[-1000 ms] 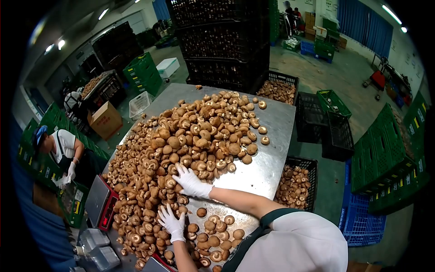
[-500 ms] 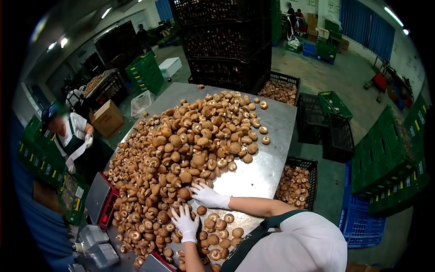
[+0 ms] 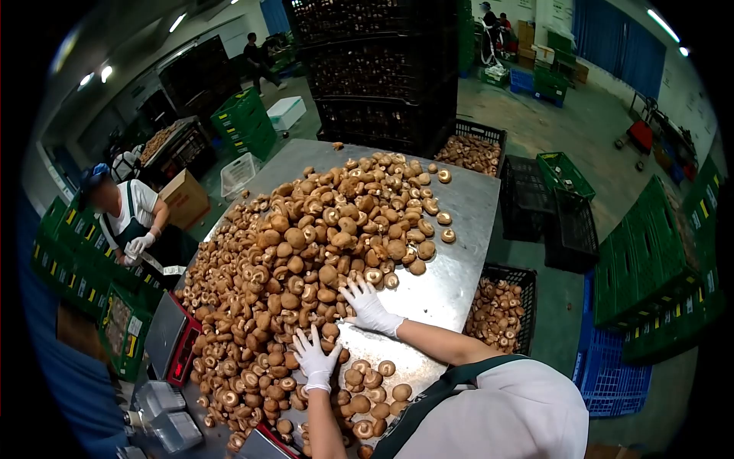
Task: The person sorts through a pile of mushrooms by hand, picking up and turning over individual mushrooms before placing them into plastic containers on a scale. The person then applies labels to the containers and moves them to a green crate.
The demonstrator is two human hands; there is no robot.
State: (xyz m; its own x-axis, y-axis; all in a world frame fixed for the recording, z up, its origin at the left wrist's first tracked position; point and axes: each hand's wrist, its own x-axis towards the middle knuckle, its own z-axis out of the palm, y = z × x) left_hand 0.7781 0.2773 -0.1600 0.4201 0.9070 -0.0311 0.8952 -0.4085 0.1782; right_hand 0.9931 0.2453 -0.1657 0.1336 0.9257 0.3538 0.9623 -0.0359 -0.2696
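A large heap of brown mushrooms (image 3: 298, 245) covers much of the metal table (image 3: 424, 302). My left hand (image 3: 313, 361), in a white glove, has its fingers spread against the heap's near edge. To its upper right, my right hand (image 3: 369, 307), also gloved, lies with fingers apart against mushrooms at the heap's side. Neither hand is closed around a mushroom. Several loose mushrooms (image 3: 359, 404) lie between my left forearm and my apron.
Red-edged scales (image 3: 183, 348) and clear plastic trays (image 3: 174, 428) stand at the left. Black crates of mushrooms (image 3: 527, 306) flank the table's right side, with stacked black crates (image 3: 375, 76) behind. A gloved co-worker (image 3: 134, 210) stands at left, near green crates (image 3: 65, 252).
My right hand has shifted up and right along the heap; my left hand has moved slightly up and right. The co-worker's hands have come together, and a person walks in the background.
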